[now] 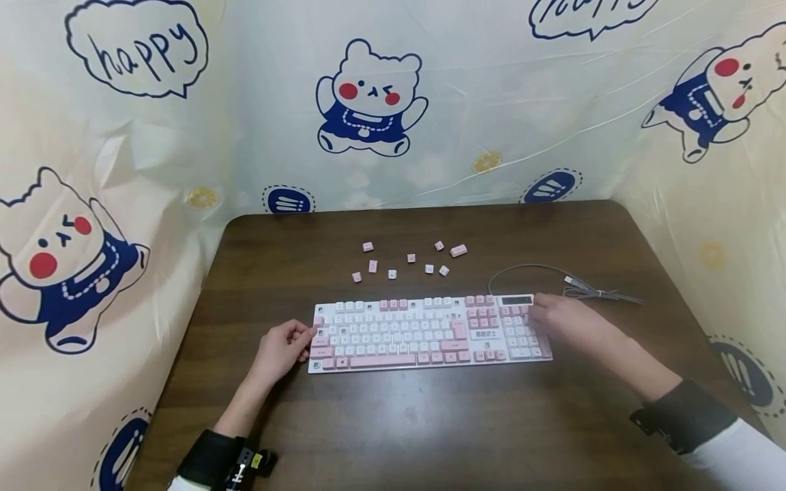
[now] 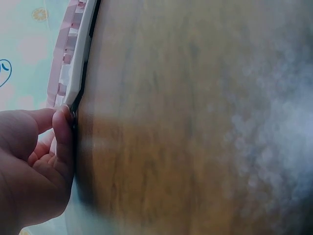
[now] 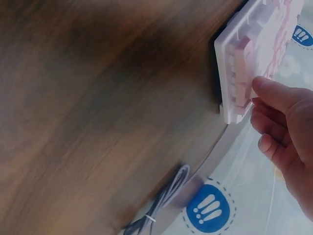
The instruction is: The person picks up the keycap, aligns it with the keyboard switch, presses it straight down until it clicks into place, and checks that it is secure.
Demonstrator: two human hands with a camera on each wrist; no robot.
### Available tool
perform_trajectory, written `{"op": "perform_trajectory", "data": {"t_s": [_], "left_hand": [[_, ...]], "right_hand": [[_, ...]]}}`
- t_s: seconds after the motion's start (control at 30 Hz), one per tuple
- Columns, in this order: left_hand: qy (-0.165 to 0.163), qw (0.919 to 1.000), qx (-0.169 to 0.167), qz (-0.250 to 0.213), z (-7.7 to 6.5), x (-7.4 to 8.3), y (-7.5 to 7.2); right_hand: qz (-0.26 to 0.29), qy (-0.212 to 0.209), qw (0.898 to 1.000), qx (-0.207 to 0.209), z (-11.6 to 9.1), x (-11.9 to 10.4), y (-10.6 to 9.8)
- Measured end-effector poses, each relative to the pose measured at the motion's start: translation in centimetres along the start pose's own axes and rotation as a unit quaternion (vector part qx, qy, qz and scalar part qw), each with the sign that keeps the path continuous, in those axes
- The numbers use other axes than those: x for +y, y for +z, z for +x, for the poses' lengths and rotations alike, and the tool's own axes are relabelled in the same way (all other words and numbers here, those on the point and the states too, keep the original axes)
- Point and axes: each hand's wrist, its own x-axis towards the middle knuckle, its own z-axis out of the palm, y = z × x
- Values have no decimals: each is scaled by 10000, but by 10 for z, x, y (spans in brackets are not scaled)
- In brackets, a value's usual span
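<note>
A pink and white keyboard (image 1: 393, 341) lies on the brown table, with gaps among its keys where keycaps are off. At its left edge, my left hand (image 1: 282, 351) pinches the frame between thumb and fingers; the left wrist view has this hand (image 2: 39, 166) at the keyboard's corner. My right hand (image 1: 561, 317) reaches over the upper right of the number pad. In the right wrist view, its thumb and curled fingers (image 3: 274, 93) pinch at a keycap beside the long pink keys (image 3: 242, 63); the fingertips hide most of that keycap. Several loose keycaps (image 1: 411, 258) lie behind the keyboard.
A grey USB cable (image 1: 592, 293) lies bundled behind the keyboard's right end, and its lead (image 1: 522, 266) curves back to the keyboard. Patterned cloth (image 1: 368, 184) hangs along the back and sides of the table (image 1: 417, 423).
</note>
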Motion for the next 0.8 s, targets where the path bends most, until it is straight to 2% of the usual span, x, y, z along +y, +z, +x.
{"op": "perform_trajectory", "data": {"t_s": [0.17, 0.3, 0.53, 0.7, 0.8], "left_hand": [[47, 10000, 18, 43, 1, 2, -1], [40, 10000, 17, 89, 2, 3, -2], [17, 10000, -37, 68, 1, 3, -1], [-9, 10000, -49, 22, 0, 2, -1], [-12, 10000, -46, 1, 0, 2, -1]], "right_hand": [[30, 369, 9992, -153, 4, -7, -3], [-41, 395, 9991, -178, 6, -10, -4], [281, 336, 9988, -238, 2, -6, -6], [-186, 185, 9991, -340, 5, -14, -7], [-377, 299, 9978, -448, 7, -17, -8]]}}
